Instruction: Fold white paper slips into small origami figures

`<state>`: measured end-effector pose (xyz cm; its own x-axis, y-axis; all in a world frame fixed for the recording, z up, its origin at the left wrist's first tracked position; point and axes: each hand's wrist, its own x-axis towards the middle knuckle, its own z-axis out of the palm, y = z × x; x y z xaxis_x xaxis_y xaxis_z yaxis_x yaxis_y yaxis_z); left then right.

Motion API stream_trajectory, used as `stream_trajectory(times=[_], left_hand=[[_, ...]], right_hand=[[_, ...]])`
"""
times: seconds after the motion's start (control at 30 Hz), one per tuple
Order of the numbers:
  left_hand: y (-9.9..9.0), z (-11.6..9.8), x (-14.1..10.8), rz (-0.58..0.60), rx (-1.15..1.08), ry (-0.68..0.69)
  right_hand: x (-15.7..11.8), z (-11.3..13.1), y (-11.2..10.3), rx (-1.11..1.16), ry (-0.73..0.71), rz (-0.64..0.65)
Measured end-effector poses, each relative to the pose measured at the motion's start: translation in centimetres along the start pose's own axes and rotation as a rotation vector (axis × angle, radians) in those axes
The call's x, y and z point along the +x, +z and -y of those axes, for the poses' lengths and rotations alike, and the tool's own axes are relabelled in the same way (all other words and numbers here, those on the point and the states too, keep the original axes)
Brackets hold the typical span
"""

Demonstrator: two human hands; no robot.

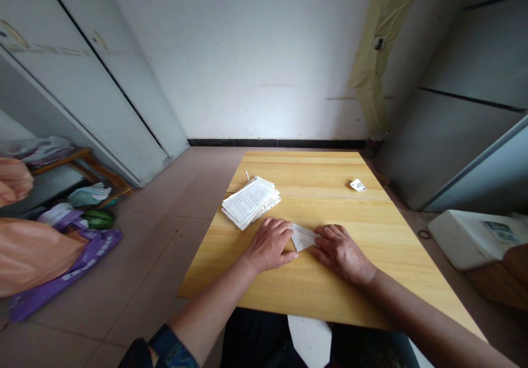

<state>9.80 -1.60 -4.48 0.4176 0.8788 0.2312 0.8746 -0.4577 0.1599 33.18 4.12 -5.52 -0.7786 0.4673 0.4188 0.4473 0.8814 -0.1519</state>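
Note:
A small folded sheet of printed paper (303, 237), shaped like a triangle pointing towards me, lies on the wooden table (346, 296). My left hand (270, 244) holds its left corner against the tabletop, fingers together on top and thumb stretched out below. At the right corner, my right hand (340, 251) grips the paper with bent fingers, which hide that end. Just beyond my left hand is an untidy stack of printed paper sheets (251, 198).
A small white item (357, 185) lies at the table's far right. Left on the floor are bags (37, 255), a watermelon (99, 219) and a wooden stool (93, 170). A grey fridge (457, 93) and a white box (470, 236) stand to the right.

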Motion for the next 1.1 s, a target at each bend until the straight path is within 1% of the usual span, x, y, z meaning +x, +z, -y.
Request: stream_trajectory(times=[0.07,0.17,0.3,0.47,0.6,0.73,0.87,1.0,1.1], left_hand=[[0.0,0.0,-0.7,-0.002,-0.024,0.046],[0.2,-0.1,-1.2,-0.029,-0.036,0.077],[0.7,-0.1,-0.8,-0.082,0.011,0.086],[0.9,0.3,-0.1,-0.068,0.073,0.142],[0.9,0.5,0.0,-0.076,0.042,0.145],[0.9,0.3,-0.1,-0.078,-0.038,0.114],[0.5,-0.5,-0.9,-0.069,-0.093,0.147],[0.6,-2.3,-2.3,-0.045,-0.094,0.159],[1.0,-3.6,-3.6,-0.069,-0.085,0.141]], right_hand=[[-0.3,0.1,-0.3,0.017,-0.03,0.024],[-0.3,0.2,-0.3,0.015,-0.046,0.035],[0.2,0.1,0.0,-0.005,-0.072,0.021],[0.6,0.0,0.1,-0.025,-0.098,0.063],[0.6,0.0,0.1,-0.006,-0.124,0.069],[0.6,0.4,-0.3,0.02,-0.147,0.119],[-0.2,1.6,-1.0,0.058,-0.136,0.159],[-1.9,3.0,-1.4,0.079,-0.105,0.144],[-3.3,4.3,-1.5,0.091,-0.072,0.128]])
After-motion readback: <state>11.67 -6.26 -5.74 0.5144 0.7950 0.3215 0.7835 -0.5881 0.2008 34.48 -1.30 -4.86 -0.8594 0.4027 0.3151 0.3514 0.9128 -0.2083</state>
